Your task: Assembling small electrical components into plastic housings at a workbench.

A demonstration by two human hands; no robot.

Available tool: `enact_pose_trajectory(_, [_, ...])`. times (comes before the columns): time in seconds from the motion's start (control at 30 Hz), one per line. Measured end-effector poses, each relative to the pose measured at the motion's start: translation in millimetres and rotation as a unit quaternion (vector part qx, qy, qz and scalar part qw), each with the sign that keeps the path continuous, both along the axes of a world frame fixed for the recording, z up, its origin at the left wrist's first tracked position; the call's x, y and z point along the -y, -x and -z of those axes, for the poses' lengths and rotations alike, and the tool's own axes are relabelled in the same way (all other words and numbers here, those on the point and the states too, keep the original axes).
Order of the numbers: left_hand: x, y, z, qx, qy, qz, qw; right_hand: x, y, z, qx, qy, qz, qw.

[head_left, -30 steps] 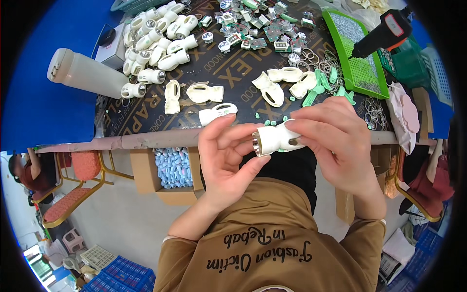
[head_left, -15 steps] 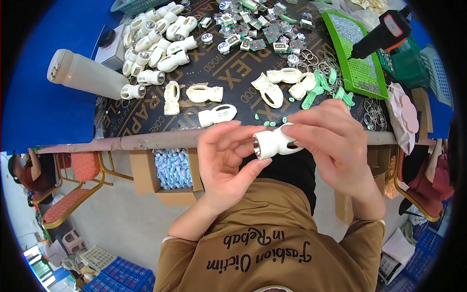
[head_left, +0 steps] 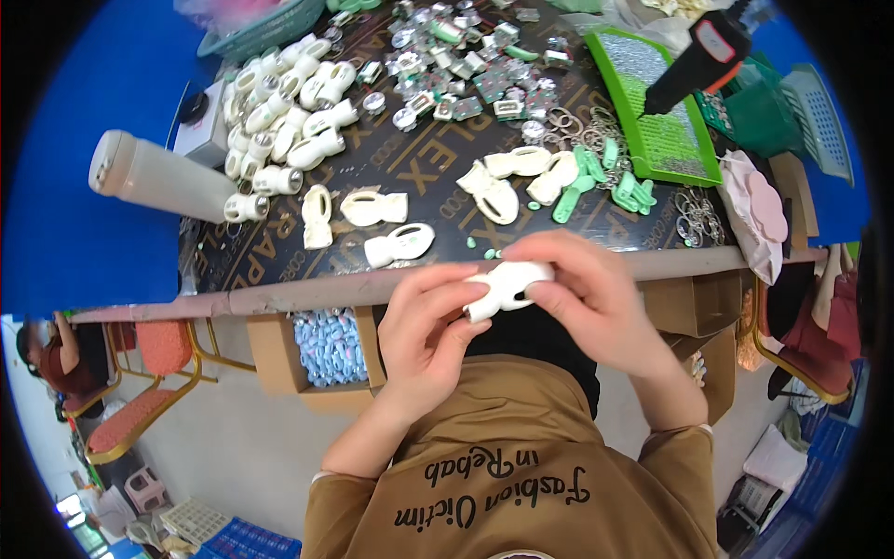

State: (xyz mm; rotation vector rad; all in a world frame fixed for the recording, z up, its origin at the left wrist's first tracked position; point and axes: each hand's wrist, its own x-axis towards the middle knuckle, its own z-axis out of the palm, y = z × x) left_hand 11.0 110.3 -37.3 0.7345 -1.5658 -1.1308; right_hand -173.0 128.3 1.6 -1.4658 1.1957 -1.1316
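Between my hands, just in front of the table edge, is a small white flashlight with a loop handle. My left hand pinches its head end between fingertips and thumb. The thumb and fingers of my right hand grip the handle end. On the table beyond lie loose white shell halves, one flat near the edge and another standing lengthwise. A few tiny green buttons lie close past my right fingers. Green handle strips lie beside more cream shell halves.
Finished-looking flashlights are heaped at the back left, by a white bottle. Circuit parts with reflectors pile up at the back middle. A green tray of screws, a dark electric screwdriver and metal rings are right.
The flashlight has turned so its open reflector end no longer shows. My left fingers have closed in on its head, and both hands have shifted slightly left.
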Motion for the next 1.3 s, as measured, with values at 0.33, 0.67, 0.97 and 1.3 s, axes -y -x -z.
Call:
enact_pose_trajectory(0.33, [-3,-5,1,-0.001,-0.445,0.322,0.835,-20,4,23,-0.078,0.019,-0.181,0.980])
enact_pose_trajectory(0.67, [-7,-13,1,0.005,-0.429,0.318,0.845,40,64,11,-0.406,0.225,0.151,0.873])
enact_pose_trajectory(0.97, [-1,-11,-3,-0.056,-0.430,0.272,0.859,161,97,30,-0.578,0.072,0.096,0.807])
enact_pose_trajectory(1.3, [3,-16,-1,-0.083,-0.438,0.251,0.860,160,98,29,-0.542,0.045,0.052,0.837])
